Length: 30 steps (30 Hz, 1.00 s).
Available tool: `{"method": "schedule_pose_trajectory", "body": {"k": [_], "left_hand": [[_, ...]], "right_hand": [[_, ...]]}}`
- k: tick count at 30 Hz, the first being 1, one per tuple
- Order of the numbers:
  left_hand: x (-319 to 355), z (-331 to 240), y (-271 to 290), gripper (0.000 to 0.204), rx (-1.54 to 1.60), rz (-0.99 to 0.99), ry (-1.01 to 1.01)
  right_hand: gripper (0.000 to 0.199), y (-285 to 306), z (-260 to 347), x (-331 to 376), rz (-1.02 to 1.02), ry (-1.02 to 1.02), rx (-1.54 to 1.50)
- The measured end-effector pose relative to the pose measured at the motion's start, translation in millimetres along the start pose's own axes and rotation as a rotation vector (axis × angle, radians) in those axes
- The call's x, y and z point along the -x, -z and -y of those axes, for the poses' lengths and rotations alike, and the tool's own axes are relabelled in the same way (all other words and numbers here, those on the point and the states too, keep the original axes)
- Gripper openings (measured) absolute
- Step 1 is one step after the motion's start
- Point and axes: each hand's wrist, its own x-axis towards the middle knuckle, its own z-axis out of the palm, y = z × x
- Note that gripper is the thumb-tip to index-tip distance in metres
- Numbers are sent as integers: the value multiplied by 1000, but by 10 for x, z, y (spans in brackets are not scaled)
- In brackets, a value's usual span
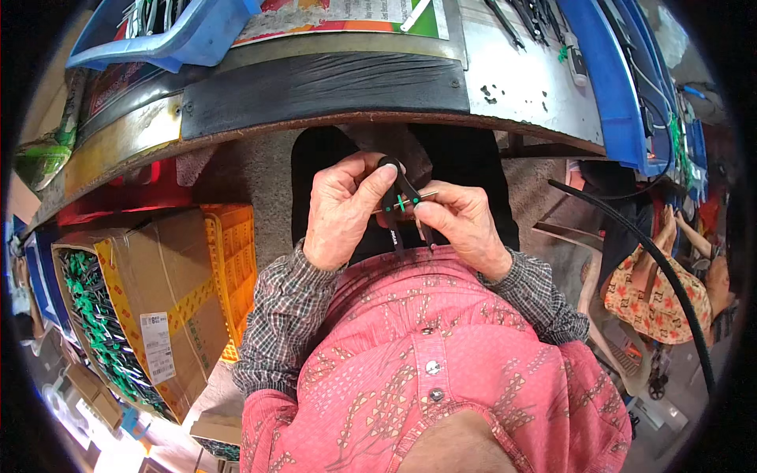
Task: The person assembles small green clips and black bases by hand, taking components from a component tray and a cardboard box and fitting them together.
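Observation:
A black, two-legged piece (pixel 408 186), shaped like an upside-down V with small green dots, is held between my hands over my lap. Its exact kind is unclear. My left hand (pixel 339 206) pinches its upper bend, thumb on top. With thumb and fingers, my right hand (pixel 467 219) grips its right leg near a thin metal rod (pixel 426 195) that crosses both legs. Between the legs sits a small green part (pixel 400 203). The lower ends point toward my pink patterned apron (pixel 371 315). Parts of the fingers are hidden behind the piece.
Ahead runs the worktable's dark edge (pixel 323 88), with a blue tray (pixel 169 49) of metal pieces and a blue bin (pixel 623 94). At left stand a cardboard box (pixel 169 276) of black-green parts and an orange crate (pixel 230 268). A black hose (pixel 661 264) curves at right, near another person.

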Motion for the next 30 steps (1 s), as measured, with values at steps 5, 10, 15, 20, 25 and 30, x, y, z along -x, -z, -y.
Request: {"method": "schedule_pose_trajectory", "body": {"k": [5,10,15,20,25,30], "left_hand": [[9,3,1,20,3,10,20],[21,-7,-17,20,0,16,-5],[27,21,-7,19,-2,16,19],[24,67,-4,19,11,14,28],[30,27,-25,19,8,-2,47],[16,89,-8,18,7,-4,38]], "right_hand": [[18,17,-3,-39,9,36,21],[19,-5,42,-82,17,-36,141],[20,-55,128,-87,31,-109,98],[24,-84,105,-93,13,-51,38],[24,53,119,-121,166,-167,327],[20,-95,101,-99,40,-96,126]]}}
